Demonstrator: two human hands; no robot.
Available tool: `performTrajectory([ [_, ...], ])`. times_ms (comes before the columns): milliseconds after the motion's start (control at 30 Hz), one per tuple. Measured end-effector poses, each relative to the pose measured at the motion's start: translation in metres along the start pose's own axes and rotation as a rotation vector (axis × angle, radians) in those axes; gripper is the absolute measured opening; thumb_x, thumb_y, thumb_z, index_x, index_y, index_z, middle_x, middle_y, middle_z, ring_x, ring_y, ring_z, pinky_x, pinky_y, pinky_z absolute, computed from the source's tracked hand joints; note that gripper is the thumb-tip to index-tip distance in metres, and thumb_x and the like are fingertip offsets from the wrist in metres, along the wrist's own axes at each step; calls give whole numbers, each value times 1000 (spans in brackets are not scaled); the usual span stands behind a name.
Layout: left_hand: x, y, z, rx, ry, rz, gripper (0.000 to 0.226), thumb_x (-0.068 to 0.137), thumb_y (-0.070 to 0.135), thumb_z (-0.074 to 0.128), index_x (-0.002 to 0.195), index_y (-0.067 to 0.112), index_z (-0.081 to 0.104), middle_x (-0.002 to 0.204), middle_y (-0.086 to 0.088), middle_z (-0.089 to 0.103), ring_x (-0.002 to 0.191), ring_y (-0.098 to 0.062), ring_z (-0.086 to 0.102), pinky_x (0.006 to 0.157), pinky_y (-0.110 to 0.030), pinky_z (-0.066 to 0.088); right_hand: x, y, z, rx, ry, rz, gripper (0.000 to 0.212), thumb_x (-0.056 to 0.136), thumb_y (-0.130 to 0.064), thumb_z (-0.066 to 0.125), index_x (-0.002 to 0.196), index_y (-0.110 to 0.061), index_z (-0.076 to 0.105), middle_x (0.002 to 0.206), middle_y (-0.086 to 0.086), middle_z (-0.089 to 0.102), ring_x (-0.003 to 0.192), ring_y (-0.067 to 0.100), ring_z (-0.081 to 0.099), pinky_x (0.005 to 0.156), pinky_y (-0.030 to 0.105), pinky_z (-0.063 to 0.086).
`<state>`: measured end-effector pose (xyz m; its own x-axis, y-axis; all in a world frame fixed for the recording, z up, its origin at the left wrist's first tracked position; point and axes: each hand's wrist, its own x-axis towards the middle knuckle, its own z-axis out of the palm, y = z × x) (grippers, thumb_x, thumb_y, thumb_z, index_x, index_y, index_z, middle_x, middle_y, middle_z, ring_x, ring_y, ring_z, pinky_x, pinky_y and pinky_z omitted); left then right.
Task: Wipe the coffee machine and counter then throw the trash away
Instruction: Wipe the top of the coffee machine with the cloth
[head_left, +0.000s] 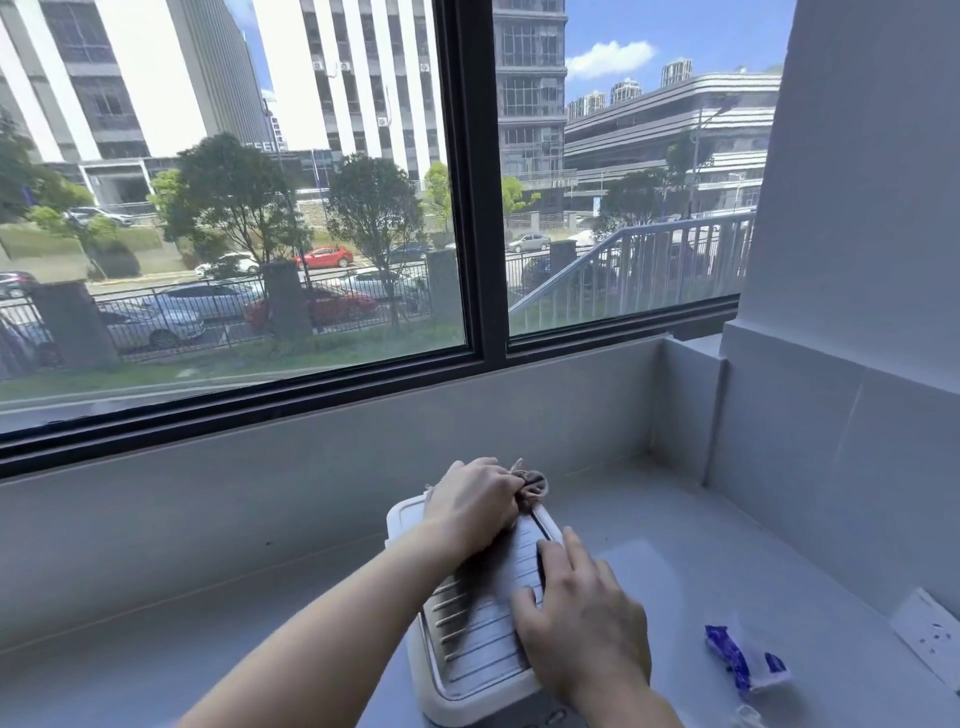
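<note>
A white coffee machine with a ribbed top stands on the grey counter below the window. My left hand rests on the machine's far end, closed on a crumpled brown-stained wipe that pokes out past my fingers. Flat on the ribbed top, nearer to me, lies my right hand with its fingers spread and nothing in it. A torn blue-and-white wrapper lies on the counter to the right of the machine.
A wide dark-framed window runs along the back above a low grey backsplash. A white wall column closes off the right side. A white wall socket sits low on that right wall, just beyond the wrapper.
</note>
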<state>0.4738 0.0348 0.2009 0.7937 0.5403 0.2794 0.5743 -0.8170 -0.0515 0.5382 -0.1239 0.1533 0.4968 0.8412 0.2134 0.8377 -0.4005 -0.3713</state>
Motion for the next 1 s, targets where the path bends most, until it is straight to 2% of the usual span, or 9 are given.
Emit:
performTrajectory([
  [67,11,10,3,41,-15,-78,20,88,19,46,90,16,67,101,0,69,108,-22,55,74,-34,30,0,1,0,4,-4,6,50,80,-50,31,127,-36,42,160,-6,27,131,18,41,87,36,44],
  [133,11,8,6,56,-40,-82,20,85,17,47,87,15,67,99,-2,69,104,-27,57,73,-35,28,-1,2,0,5,-7,8,52,79,-51,29,127,-35,42,160,-6,27,131,19,42,86,36,44],
  [200,-1,-9,5,43,-36,-87,17,84,19,47,83,17,64,96,-1,68,101,-28,59,71,-34,31,-1,2,0,5,-3,6,52,79,-51,29,127,-35,42,158,-5,30,129,20,43,84,36,44],
  [300,-16,-34,3,61,-6,-195,23,89,22,43,96,20,66,106,-1,68,105,-28,58,79,-37,42,-1,1,0,-6,24,-4,50,79,-49,29,125,-35,43,152,-5,38,120,21,48,78,36,43],
  [467,-52,-42,3,42,55,-350,24,93,25,42,101,23,64,107,4,65,108,-22,55,82,-37,44,-2,2,-2,-8,17,-7,47,80,-48,31,122,-33,46,154,-3,38,117,22,50,77,37,44],
  [633,-99,-28,-4,-119,180,-462,17,89,18,49,92,17,66,111,6,66,98,-26,61,73,-35,46,-1,2,-4,-20,8,-6,42,84,-45,31,120,-32,48,156,-1,38,118,24,51,76,37,43],
  [767,-133,8,-10,-160,233,-453,19,89,21,51,98,21,68,118,10,66,98,-23,61,72,-34,50,-2,3,-4,-2,-4,7,36,90,-37,30,120,-30,48,157,1,36,119,26,51,78,38,45],
  [867,-164,35,-16,-176,285,-362,15,84,21,56,91,24,68,108,13,67,93,-17,63,65,-31,50,-3,3,-5,45,-7,9,32,91,-33,28,116,-31,47,157,3,35,120,27,51,79,38,46],
  [1000,-195,69,-16,-151,350,-267,21,74,16,72,93,23,73,110,8,73,103,-22,70,72,-29,59,-3,5,-4,164,19,33,40,95,-33,28,132,-39,41,158,1,36,129,25,46,88,40,43],
])
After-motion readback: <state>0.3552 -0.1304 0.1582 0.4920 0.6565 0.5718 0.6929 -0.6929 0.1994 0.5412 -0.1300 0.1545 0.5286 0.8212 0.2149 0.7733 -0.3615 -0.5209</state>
